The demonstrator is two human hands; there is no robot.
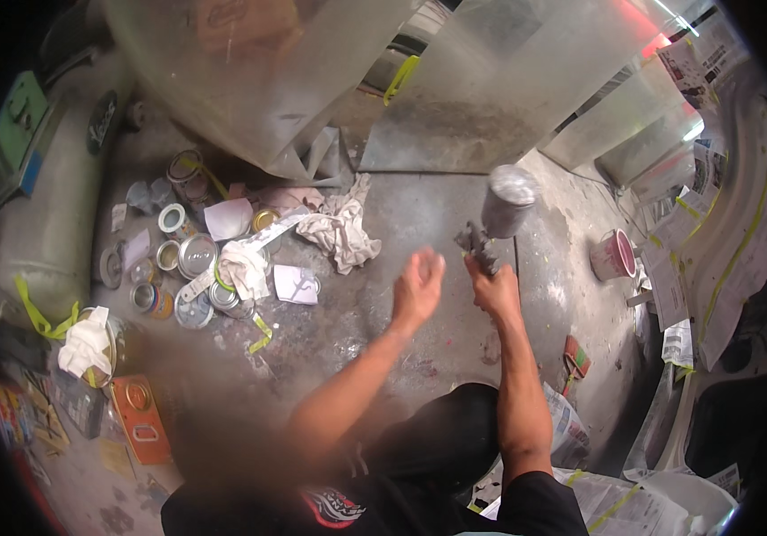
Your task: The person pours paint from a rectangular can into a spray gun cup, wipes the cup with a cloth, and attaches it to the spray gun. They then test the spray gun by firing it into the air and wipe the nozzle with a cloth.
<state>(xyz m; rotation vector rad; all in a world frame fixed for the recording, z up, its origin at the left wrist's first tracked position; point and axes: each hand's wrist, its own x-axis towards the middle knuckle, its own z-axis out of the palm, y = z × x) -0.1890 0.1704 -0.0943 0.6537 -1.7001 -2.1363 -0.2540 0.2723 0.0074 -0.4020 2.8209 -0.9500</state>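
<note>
My right hand (490, 284) is closed round the handle of a dark spray gun (480, 248), held upright over the floor with a grey, cylindrical cup (508, 198) on top. A little to the left, my left hand (419, 284) is raised apart from the gun; its fingers are blurred, and I cannot tell whether they grip anything. Beyond it lie crumpled pale cloths (339, 237) beside a cluster of cans (196, 256) and paper scraps.
Plastic sheets (481, 89) hang ahead. A green tank (35, 268) and orange case (140, 420) are at left. A pink bucket (613, 255) and brush (577, 355) lie at right, near a panel masked with paper and yellow tape (732, 232).
</note>
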